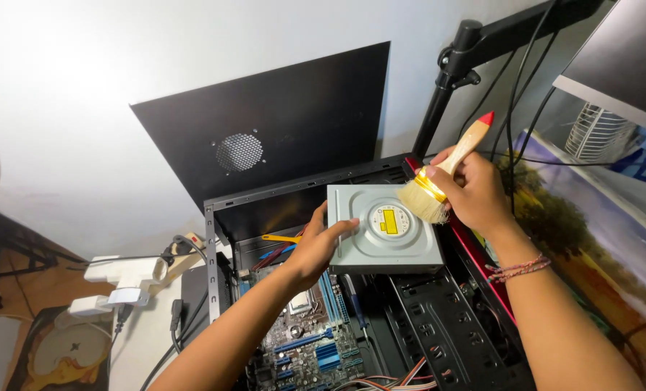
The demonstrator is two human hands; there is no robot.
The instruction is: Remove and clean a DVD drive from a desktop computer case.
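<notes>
My left hand (315,246) grips the left edge of a grey metal optical drive (370,242), holding it flat above an open black computer case (438,318). A round yellow-labelled sticker shows on the drive's top. My right hand (475,190) is closed around a paintbrush (446,174) with a wooden handle, red tip and gold ferrule. Its pale bristles touch the drive's upper right part.
A motherboard (308,340) with blue slots lies inside the case below the drive. The black side panel (279,123) with a round vent leans on the white wall. A white power strip (124,275) with cables sits at left. A monitor arm (453,72) and screen stand at right.
</notes>
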